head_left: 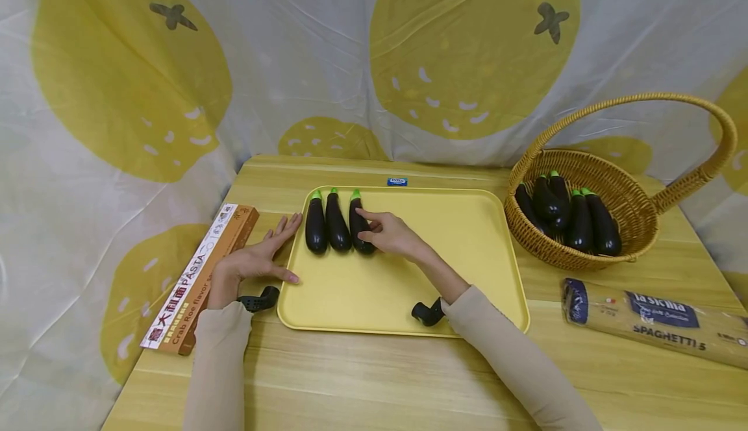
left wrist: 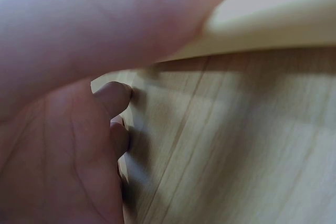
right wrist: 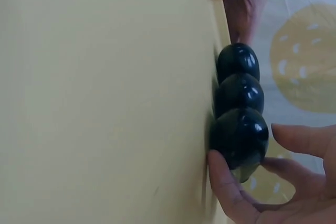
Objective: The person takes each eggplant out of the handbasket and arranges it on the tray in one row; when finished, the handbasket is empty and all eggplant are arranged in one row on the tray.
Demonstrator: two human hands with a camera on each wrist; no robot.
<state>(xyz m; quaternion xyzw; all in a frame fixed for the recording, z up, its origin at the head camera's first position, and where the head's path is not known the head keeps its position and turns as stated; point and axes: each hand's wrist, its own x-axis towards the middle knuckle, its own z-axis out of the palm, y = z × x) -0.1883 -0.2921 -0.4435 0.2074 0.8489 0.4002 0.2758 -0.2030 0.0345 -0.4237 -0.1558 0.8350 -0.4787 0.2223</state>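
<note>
Near the middle of the frame, the right hand point(head_left: 397, 235) gripped the rightmost eggplant point(head_left: 354, 226) of three lying side by side on a yellow tray point(head_left: 421, 295). Left of centre, the left hand point(head_left: 257, 259) spread its fingers by the tray's edge. A wicker basket point(head_left: 638, 230) of eggplants stood at right, above a spaghetti packet point(head_left: 660, 328); a pasta box point(head_left: 201, 282) lay at left.

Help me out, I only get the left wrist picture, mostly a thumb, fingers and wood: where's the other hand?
Observer: The right hand is at the rightmost of three eggplants on the yellow tray.
Visitor: Goodness, are there more of them?
Observer: Yes, at least five more eggplants lie in a wicker basket.
Visitor: And what's to the left of my hand?
Observer: A box marked PASTA lies left of the left hand.
</note>
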